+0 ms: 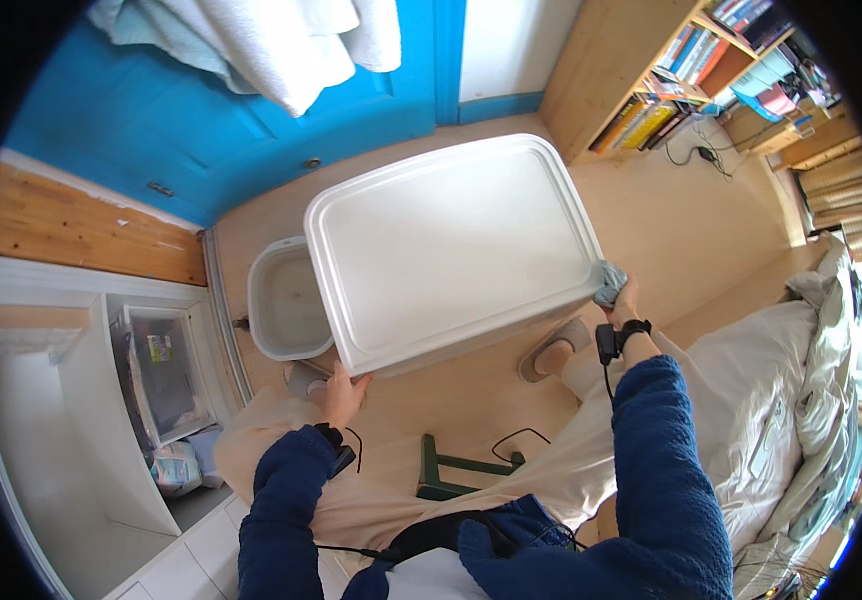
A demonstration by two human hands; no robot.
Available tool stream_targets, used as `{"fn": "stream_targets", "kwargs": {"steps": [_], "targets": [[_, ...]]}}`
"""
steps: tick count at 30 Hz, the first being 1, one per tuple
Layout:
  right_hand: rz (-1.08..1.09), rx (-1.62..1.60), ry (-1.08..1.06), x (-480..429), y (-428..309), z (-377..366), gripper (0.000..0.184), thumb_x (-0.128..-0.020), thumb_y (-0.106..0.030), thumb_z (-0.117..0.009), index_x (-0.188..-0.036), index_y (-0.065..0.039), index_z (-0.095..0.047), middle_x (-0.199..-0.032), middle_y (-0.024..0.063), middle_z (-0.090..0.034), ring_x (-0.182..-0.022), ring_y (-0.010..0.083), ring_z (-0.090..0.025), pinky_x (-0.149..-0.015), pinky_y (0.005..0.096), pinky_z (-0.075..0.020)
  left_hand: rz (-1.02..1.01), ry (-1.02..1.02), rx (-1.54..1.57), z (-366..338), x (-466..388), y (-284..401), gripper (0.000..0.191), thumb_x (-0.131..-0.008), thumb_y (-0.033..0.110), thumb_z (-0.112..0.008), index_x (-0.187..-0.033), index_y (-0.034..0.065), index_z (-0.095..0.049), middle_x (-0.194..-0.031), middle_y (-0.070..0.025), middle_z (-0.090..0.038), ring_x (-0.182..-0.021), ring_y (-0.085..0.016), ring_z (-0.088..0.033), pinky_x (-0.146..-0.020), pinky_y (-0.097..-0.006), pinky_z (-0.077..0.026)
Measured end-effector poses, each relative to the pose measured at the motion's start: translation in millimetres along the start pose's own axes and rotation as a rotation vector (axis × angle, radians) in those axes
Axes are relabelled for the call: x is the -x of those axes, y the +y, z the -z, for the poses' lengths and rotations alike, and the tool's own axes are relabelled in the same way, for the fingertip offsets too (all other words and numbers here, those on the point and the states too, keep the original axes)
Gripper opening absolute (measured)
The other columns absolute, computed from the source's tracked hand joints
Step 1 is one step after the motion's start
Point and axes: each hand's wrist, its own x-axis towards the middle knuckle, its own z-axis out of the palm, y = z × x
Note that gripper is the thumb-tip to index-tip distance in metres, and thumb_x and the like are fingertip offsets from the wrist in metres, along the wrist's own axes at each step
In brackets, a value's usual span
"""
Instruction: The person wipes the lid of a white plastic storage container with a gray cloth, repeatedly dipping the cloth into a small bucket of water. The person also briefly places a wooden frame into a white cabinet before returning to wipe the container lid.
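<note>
A large white lidded plastic storage box lies before me, its rounded lid edge facing up. My left hand grips its near left corner, with the thumb along the edge and some fingers hidden beneath. A crumpled grey-blue cloth is in my right hand, pressed against the box's near right corner. Beside the box on the left, a white plastic basin stands on the floor, partly covered by the lid's edge. Its inside looks pale, and I cannot tell whether it holds water.
A green wooden stool is between my legs. On the left is a white shelf unit; a blue door with white towels stands ahead. A bookcase and a cable are far right, bedding nearer.
</note>
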Motion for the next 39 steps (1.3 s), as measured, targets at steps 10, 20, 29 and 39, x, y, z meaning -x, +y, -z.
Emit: {"fn": "stream_targets", "kwargs": {"steps": [10, 20, 29, 39], "targets": [[0.151, 0.251, 0.090, 56, -61, -41, 0.049, -0.080, -0.051, -0.043, -0.107, -0.014, -0.060, -0.103, 0.0061, -0.061, -0.091, 0.0232, -0.057, -0.073, 0.0423, -0.0468, -0.112, 0.127, 0.124, 72, -26, 46, 0.038, -0.081, 0.032, -0.073, -0.086, -0.0025, -0.057, -0.068, -0.0148, -0.060, -0.059, -0.025, -0.055, -0.058, -0.0354, -0.045], [0.287, 0.412, 0.123, 91, -132, -58, 0.053, -0.080, -0.050, -0.047, -0.112, -0.009, -0.056, -0.112, 0.0078, -0.053, -0.097, 0.0234, -0.051, -0.075, 0.0474, -0.0413, -0.114, 0.187, -0.008, 113, -63, 93, 0.059, -0.084, 0.053, -0.062, -0.072, -0.0040, -0.058, -0.059, -0.0163, -0.055, -0.054, -0.030, -0.053, -0.053, -0.0384, -0.041], [0.443, 0.359, 0.263, 33, -141, -116, 0.065, -0.081, -0.050, -0.044, -0.118, 0.002, -0.056, -0.113, 0.0219, -0.060, -0.096, 0.0321, -0.062, -0.082, 0.0393, -0.0484, 0.059, 0.239, 0.202, 118, -110, 103, 0.052, -0.092, 0.047, -0.051, -0.086, -0.0029, -0.066, -0.073, -0.0170, -0.065, -0.067, -0.029, -0.061, -0.063, -0.0362, -0.046], [0.571, 0.549, 0.345, 42, -150, -150, 0.075, -0.077, -0.057, -0.049, -0.124, 0.001, -0.050, -0.119, 0.0267, -0.057, -0.111, 0.0395, -0.054, -0.094, 0.0414, -0.0416, 0.225, 0.058, 0.147, 82, -75, 86, 0.059, -0.099, 0.049, -0.020, -0.133, 0.0071, -0.044, -0.121, -0.0221, -0.057, -0.114, -0.039, -0.052, -0.097, -0.0422, -0.039]]}}
